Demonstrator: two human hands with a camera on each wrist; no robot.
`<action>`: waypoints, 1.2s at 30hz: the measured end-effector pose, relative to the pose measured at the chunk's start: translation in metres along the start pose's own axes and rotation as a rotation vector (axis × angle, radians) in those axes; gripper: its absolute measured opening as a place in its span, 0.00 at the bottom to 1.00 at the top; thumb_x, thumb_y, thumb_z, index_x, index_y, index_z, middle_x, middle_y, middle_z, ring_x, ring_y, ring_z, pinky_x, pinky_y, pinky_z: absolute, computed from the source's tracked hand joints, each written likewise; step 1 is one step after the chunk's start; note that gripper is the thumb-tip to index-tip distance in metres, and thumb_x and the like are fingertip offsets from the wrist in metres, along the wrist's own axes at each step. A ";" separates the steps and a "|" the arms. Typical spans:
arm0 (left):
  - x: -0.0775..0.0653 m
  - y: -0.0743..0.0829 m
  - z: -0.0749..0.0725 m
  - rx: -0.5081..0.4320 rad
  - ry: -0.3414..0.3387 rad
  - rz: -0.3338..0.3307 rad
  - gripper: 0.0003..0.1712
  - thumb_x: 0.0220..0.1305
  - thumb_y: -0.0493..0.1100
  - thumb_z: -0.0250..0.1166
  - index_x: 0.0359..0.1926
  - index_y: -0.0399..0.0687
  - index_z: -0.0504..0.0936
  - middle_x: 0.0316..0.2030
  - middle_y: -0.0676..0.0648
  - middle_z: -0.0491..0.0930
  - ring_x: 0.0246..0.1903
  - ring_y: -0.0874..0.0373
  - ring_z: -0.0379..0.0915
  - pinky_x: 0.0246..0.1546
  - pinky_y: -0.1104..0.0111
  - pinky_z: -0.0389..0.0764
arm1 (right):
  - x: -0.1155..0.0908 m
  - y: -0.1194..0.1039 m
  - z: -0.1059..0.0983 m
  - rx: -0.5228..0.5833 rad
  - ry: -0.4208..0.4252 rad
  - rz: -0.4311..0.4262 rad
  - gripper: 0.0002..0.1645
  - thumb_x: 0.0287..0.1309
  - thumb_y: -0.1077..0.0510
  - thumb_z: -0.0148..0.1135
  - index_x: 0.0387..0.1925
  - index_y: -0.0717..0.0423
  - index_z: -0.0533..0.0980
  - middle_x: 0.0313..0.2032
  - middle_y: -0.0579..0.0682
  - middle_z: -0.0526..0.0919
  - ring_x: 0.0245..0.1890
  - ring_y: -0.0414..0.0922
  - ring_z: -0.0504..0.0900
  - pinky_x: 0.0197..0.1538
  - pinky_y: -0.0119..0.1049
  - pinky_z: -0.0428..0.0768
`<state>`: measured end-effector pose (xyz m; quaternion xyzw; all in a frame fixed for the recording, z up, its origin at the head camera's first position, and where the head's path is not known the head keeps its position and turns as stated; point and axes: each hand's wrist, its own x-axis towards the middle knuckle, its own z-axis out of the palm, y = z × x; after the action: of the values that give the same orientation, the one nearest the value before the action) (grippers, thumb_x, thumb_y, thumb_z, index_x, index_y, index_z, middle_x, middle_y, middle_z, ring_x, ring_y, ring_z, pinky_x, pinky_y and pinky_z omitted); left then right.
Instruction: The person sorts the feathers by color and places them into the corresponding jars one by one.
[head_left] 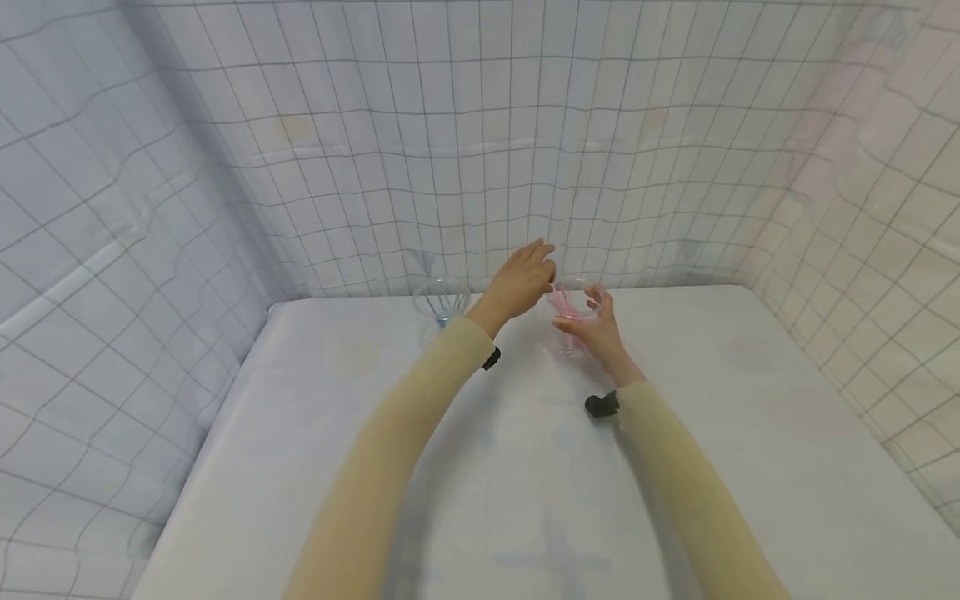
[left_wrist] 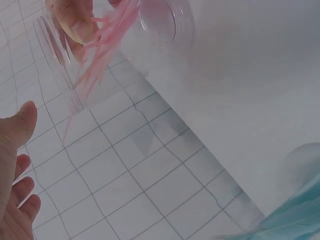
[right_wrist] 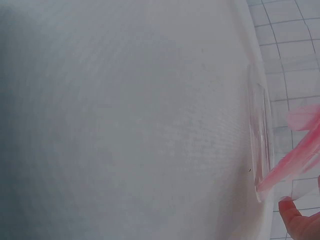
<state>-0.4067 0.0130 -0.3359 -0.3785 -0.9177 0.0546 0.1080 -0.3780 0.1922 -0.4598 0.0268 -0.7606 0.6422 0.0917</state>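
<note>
My right hand (head_left: pixel 596 329) grips a clear footed cup (head_left: pixel 576 287) near its rim, thumb on one side and fingers on the other. Thin pink sticks (left_wrist: pixel 107 47) lean inside this cup, and one pokes past the rim. Their exact kind is unclear. The fingertip (right_wrist: pixel 287 207) of my right hand shows low in the right wrist view. Close to the cup's left rim hovers my left hand (head_left: pixel 521 279); in the left wrist view its thumb and fingers stand apart with nothing between them.
Left of my left hand stands a second clear cup (head_left: pixel 442 298) holding teal pieces (left_wrist: pixel 287 215). Both cups stand near the back edge of the white table (head_left: pixel 525 483). A grid-patterned curtain (head_left: pixel 465 150) hangs behind and along both sides.
</note>
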 end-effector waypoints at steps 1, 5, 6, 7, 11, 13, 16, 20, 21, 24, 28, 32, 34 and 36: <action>-0.001 0.000 0.002 -0.016 0.006 -0.005 0.13 0.69 0.50 0.56 0.46 0.47 0.76 0.68 0.41 0.57 0.70 0.45 0.43 0.68 0.61 0.47 | 0.000 0.000 0.000 -0.002 -0.001 -0.005 0.64 0.42 0.51 0.78 0.71 0.52 0.45 0.68 0.53 0.55 0.67 0.51 0.54 0.65 0.47 0.59; -0.007 -0.003 0.007 -0.090 0.025 -0.033 0.13 0.69 0.51 0.57 0.46 0.48 0.77 0.69 0.42 0.56 0.70 0.47 0.42 0.68 0.62 0.45 | 0.002 0.000 0.001 -0.018 0.002 -0.020 0.63 0.43 0.50 0.78 0.71 0.51 0.45 0.68 0.52 0.56 0.67 0.51 0.54 0.65 0.48 0.58; -0.010 -0.004 0.008 -0.111 0.032 -0.042 0.13 0.68 0.51 0.58 0.46 0.49 0.77 0.69 0.42 0.56 0.70 0.47 0.43 0.68 0.61 0.46 | 0.002 0.000 0.001 -0.021 0.000 -0.019 0.63 0.43 0.50 0.78 0.71 0.51 0.45 0.68 0.52 0.55 0.67 0.51 0.54 0.65 0.48 0.58; -0.012 -0.005 0.009 -0.131 0.041 -0.048 0.13 0.68 0.51 0.58 0.46 0.49 0.77 0.69 0.42 0.56 0.70 0.47 0.43 0.68 0.61 0.47 | 0.003 0.000 0.001 -0.021 -0.002 -0.018 0.63 0.43 0.50 0.77 0.71 0.50 0.45 0.68 0.51 0.55 0.67 0.51 0.53 0.65 0.48 0.58; -0.026 -0.007 0.016 -0.210 0.080 -0.063 0.14 0.67 0.51 0.59 0.45 0.48 0.77 0.68 0.42 0.58 0.69 0.47 0.46 0.67 0.58 0.52 | 0.005 0.000 0.002 -0.028 -0.012 -0.012 0.63 0.44 0.50 0.77 0.71 0.49 0.45 0.69 0.51 0.55 0.68 0.51 0.53 0.65 0.49 0.57; -0.035 -0.008 0.021 -0.239 0.107 -0.064 0.14 0.67 0.51 0.60 0.45 0.48 0.76 0.67 0.41 0.59 0.68 0.47 0.50 0.65 0.57 0.55 | 0.005 0.000 0.002 -0.028 -0.016 -0.011 0.63 0.44 0.50 0.77 0.71 0.50 0.44 0.69 0.51 0.54 0.68 0.51 0.53 0.65 0.49 0.57; -0.049 -0.008 0.029 -0.271 0.123 -0.068 0.14 0.67 0.51 0.59 0.46 0.47 0.76 0.66 0.40 0.61 0.65 0.46 0.56 0.62 0.56 0.61 | 0.007 0.000 0.002 -0.034 -0.011 -0.010 0.63 0.43 0.50 0.77 0.71 0.50 0.45 0.68 0.51 0.55 0.67 0.51 0.54 0.65 0.48 0.58; -0.066 -0.004 0.040 -0.320 0.116 -0.073 0.14 0.68 0.50 0.59 0.47 0.47 0.76 0.64 0.39 0.64 0.60 0.46 0.64 0.58 0.59 0.66 | 0.007 0.001 0.000 -0.027 -0.010 -0.010 0.63 0.43 0.51 0.78 0.71 0.50 0.45 0.69 0.52 0.55 0.67 0.52 0.53 0.65 0.49 0.58; -0.070 -0.002 0.044 -0.330 0.116 -0.074 0.14 0.68 0.50 0.59 0.47 0.47 0.75 0.64 0.40 0.64 0.59 0.46 0.66 0.57 0.59 0.68 | 0.007 0.000 0.000 -0.020 -0.010 -0.009 0.63 0.43 0.51 0.78 0.71 0.51 0.45 0.69 0.53 0.55 0.67 0.52 0.53 0.65 0.49 0.58; -0.082 0.002 0.055 -0.375 0.115 -0.083 0.13 0.69 0.49 0.58 0.47 0.48 0.75 0.64 0.43 0.65 0.57 0.48 0.68 0.53 0.61 0.71 | 0.006 -0.002 -0.001 -0.013 -0.012 -0.005 0.63 0.43 0.53 0.78 0.71 0.51 0.44 0.69 0.53 0.54 0.67 0.52 0.53 0.65 0.49 0.57; -0.097 0.009 0.066 -0.437 0.104 -0.096 0.11 0.68 0.49 0.59 0.47 0.50 0.76 0.62 0.45 0.67 0.56 0.50 0.69 0.52 0.61 0.73 | 0.007 -0.001 -0.003 -0.017 -0.015 -0.003 0.64 0.42 0.53 0.78 0.72 0.53 0.44 0.69 0.53 0.54 0.68 0.52 0.52 0.66 0.49 0.56; -0.110 0.018 0.073 -0.467 0.054 -0.101 0.11 0.68 0.49 0.59 0.47 0.50 0.76 0.62 0.46 0.69 0.57 0.51 0.69 0.51 0.62 0.73 | 0.010 0.001 -0.009 -0.028 -0.020 -0.003 0.66 0.42 0.52 0.78 0.72 0.52 0.43 0.70 0.53 0.53 0.68 0.52 0.52 0.66 0.49 0.56; -0.116 0.023 0.076 -0.481 0.021 -0.107 0.12 0.68 0.49 0.59 0.48 0.50 0.76 0.61 0.47 0.69 0.57 0.51 0.69 0.52 0.62 0.73 | 0.010 0.001 -0.011 -0.030 -0.025 0.001 0.66 0.42 0.52 0.78 0.72 0.51 0.43 0.70 0.53 0.53 0.68 0.52 0.51 0.66 0.49 0.56; -0.123 0.026 0.079 -0.495 -0.015 -0.122 0.12 0.68 0.49 0.59 0.49 0.51 0.76 0.60 0.47 0.70 0.56 0.52 0.69 0.52 0.62 0.73 | 0.010 0.001 -0.012 -0.032 -0.033 0.005 0.66 0.42 0.52 0.78 0.72 0.51 0.43 0.70 0.53 0.52 0.68 0.52 0.51 0.66 0.50 0.56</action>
<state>-0.3229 -0.0572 -0.4364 -0.3370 -0.9250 -0.1754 0.0083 -0.3868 0.2054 -0.4567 0.0340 -0.7723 0.6296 0.0780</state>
